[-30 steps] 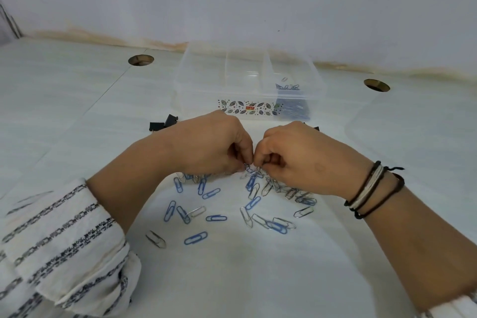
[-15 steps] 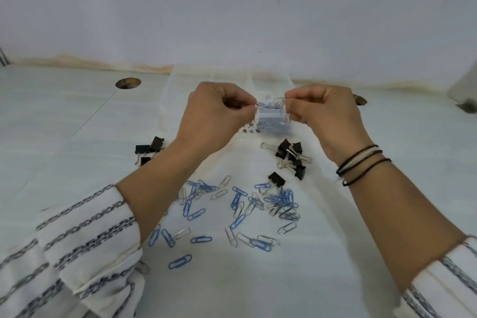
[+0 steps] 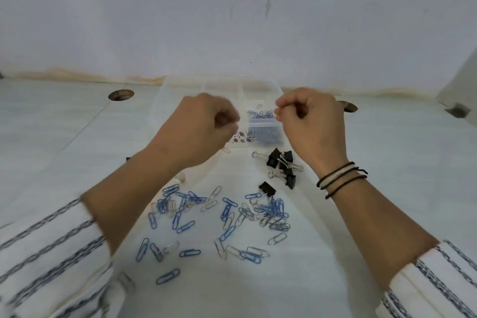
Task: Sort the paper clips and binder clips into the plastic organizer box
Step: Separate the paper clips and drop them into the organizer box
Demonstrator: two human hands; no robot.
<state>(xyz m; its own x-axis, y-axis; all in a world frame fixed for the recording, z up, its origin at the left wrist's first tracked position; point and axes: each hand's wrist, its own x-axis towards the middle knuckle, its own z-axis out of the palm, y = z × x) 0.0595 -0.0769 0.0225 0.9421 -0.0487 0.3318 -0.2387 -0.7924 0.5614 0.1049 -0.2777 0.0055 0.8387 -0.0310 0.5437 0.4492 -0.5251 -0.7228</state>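
Observation:
The clear plastic organizer box [image 3: 161, 111] stands at the back of the table, partly hidden by my hands. Its right compartment holds blue and silver paper clips [image 3: 260, 113] and a small zip bag of clips [image 3: 263, 133]. My left hand [image 3: 204, 129] and right hand [image 3: 312, 126] hover over the box's front, apart, fingers curled; the left is blurred. I see nothing in either hand. Loose paper clips [image 3: 227, 217] lie scattered in front of me. Black binder clips [image 3: 284, 165] sit right of centre, with one more binder clip [image 3: 267, 187] nearer.
Two round holes open in the white table, a left hole [image 3: 120, 95] and a right hole [image 3: 348, 106] partly behind my right hand. A grey object [image 3: 458, 111] lies at the far right by the wall. A black bit [image 3: 127, 159] peeks out beside my left forearm.
Both hands rose from the clip pile to above the box, pinching clips half a second ago. Now they have drawn slightly apart and no clips show in the fingers.

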